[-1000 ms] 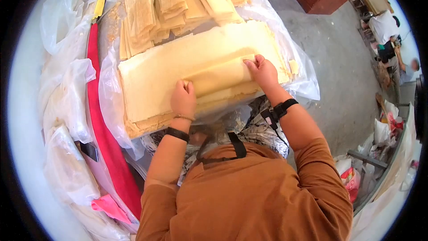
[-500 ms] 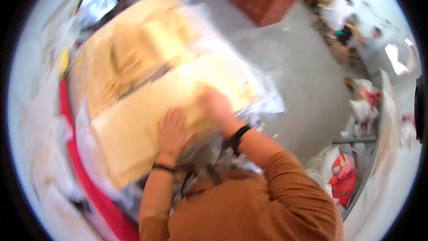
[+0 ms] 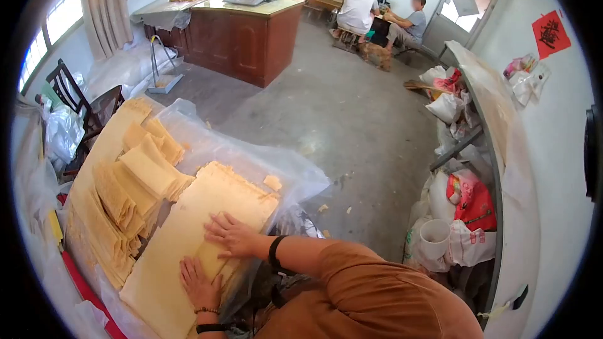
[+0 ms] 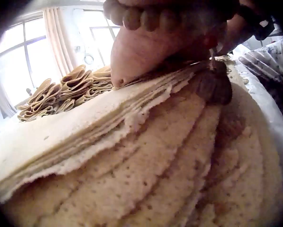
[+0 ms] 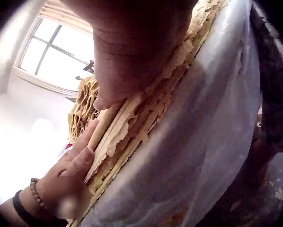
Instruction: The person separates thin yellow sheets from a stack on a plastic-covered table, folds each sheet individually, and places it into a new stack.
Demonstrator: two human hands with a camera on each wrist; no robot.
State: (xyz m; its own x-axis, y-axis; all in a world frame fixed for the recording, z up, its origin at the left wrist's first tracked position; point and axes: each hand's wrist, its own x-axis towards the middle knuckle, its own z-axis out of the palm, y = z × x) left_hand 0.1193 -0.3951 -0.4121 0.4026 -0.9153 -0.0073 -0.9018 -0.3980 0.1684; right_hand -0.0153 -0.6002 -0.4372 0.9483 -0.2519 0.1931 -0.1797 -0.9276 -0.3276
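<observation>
A thick stack of thin, pale-yellow flatbread sheets (image 3: 229,191) lies on the table, its ragged, layered edges (image 4: 132,137) filling the left wrist view. My left hand (image 3: 200,287) rests flat on the near part of the stack with fingers extended. Farther along, my right hand (image 3: 232,236) presses down with fingers spread. Between and partly beneath both hands lies a folded sheet (image 3: 209,256), a little darker than the stack. In the right wrist view, the left hand's fingers (image 5: 87,137) lie along this fold.
Folded flatbread sheets (image 3: 125,191) are heaped left of the stack. Plastic sheeting (image 3: 251,157) covers the table and hangs over its edge. A reddish-brown cabinet (image 3: 232,44) stands beyond the grey floor (image 3: 333,144). Bags (image 3: 471,201) line the right wall; two people (image 3: 358,9) sit far back.
One second ago both hands pinched the folded sheet's ends; now they lie flat over it. The head view has swung up and right, showing more of the room.
</observation>
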